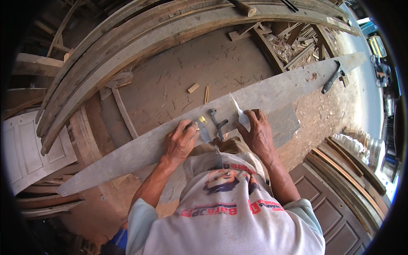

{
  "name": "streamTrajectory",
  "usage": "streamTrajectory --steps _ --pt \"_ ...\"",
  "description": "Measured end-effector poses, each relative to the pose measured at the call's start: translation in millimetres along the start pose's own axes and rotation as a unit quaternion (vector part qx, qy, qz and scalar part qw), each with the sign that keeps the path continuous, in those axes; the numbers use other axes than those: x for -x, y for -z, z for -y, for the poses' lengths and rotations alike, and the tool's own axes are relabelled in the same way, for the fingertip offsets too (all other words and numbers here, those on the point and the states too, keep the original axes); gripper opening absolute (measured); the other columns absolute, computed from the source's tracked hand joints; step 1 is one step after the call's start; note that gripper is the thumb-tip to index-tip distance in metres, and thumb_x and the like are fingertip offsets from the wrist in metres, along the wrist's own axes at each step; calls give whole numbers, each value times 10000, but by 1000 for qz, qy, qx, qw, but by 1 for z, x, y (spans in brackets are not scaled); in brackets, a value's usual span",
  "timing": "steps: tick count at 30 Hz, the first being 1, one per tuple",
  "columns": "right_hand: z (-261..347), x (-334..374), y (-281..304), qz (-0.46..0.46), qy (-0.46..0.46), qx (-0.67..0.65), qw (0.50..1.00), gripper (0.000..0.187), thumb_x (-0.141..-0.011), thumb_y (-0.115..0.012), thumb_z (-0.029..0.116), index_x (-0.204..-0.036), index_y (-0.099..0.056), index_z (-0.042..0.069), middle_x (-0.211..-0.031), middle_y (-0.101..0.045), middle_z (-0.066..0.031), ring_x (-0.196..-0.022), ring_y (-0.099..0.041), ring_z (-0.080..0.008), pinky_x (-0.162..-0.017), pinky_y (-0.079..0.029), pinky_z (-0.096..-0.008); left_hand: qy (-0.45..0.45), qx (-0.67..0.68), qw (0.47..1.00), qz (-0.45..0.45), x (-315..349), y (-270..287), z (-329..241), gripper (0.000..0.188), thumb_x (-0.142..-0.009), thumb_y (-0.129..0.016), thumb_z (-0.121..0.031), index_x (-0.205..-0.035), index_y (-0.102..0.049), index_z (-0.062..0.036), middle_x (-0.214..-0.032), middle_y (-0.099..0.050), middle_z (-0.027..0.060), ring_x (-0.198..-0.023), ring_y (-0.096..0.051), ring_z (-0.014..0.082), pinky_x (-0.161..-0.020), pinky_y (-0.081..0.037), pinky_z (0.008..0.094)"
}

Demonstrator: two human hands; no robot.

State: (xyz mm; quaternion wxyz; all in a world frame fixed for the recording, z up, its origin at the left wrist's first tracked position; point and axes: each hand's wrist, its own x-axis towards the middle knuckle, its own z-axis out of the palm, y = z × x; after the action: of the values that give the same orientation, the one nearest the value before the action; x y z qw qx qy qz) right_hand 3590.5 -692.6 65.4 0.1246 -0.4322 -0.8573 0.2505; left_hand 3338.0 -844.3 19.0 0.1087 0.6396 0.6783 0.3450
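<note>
A long, weathered grey plank (293, 86) lies slantwise across in front of me. Over its near edge, my left hand (180, 139) is closed, thumb and fingers bent around a small thing with a yellow part (201, 120) and a flat grey strip, too small to name surely. My right hand (258, 135) pinches a white squeeze bottle (242, 117) whose long pointed nozzle slants away over the plank. Between both hands lies a dark, curled, strap-like thing (219, 124). Farther right, a hammer (333, 78) with a black handle rests on the plank.
Curved wooden beams (170, 32) arch across the far side, with a wooden handle (243, 7) on top. A white panelled door (36, 148) leans left; a brown panelled door (327, 206) lies right, beside stacked boards. Wood scraps (194, 88) litter the floor.
</note>
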Motion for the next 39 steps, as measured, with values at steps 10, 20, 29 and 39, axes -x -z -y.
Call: streamTrajectory --steps 10,20,29,39 --pt "3 -2 4 15 -2 2 1000 496 -895 -829 204 -1308 -632 14 -1207 -622 -217 -1100 -638 -421 -951 -540 -468 16 0 1000 -8 1 0 -3 338 -831 -845 -35 -1128 -685 -69 -1142 -690 93 -848 -761 319 -655 -625 428" --pt "17 9 14 31 20 -92 995 433 -923 -747 97 -1323 -605 9 -1287 -603 -254 -1069 -681 -448 -897 -589 -480 18 6 1000 -3 -4 5 -5 305 -858 -829 -49 -1127 -685 -69 -1129 -679 92 -840 -755 326 -658 -630 435" --pt "37 17 25 43 -45 -256 965 301 -929 -799 49 -1213 -703 24 -1047 -753 -135 -912 -744 -226 -803 -592 -363 36 46 998 13 -7 5 1 281 -896 -807 -74 -1150 -686 -69 -1088 -649 95 -814 -741 334 -652 -628 440" --pt "49 6 30 69 -70 -236 967 209 -910 -843 102 -1085 -760 22 -927 -756 -103 -803 -717 -176 -721 -562 -321 43 54 997 45 -6 10 1 331 -860 -827 -10 -1152 -672 -26 -1119 -647 119 -884 -738 320 -679 -625 423"
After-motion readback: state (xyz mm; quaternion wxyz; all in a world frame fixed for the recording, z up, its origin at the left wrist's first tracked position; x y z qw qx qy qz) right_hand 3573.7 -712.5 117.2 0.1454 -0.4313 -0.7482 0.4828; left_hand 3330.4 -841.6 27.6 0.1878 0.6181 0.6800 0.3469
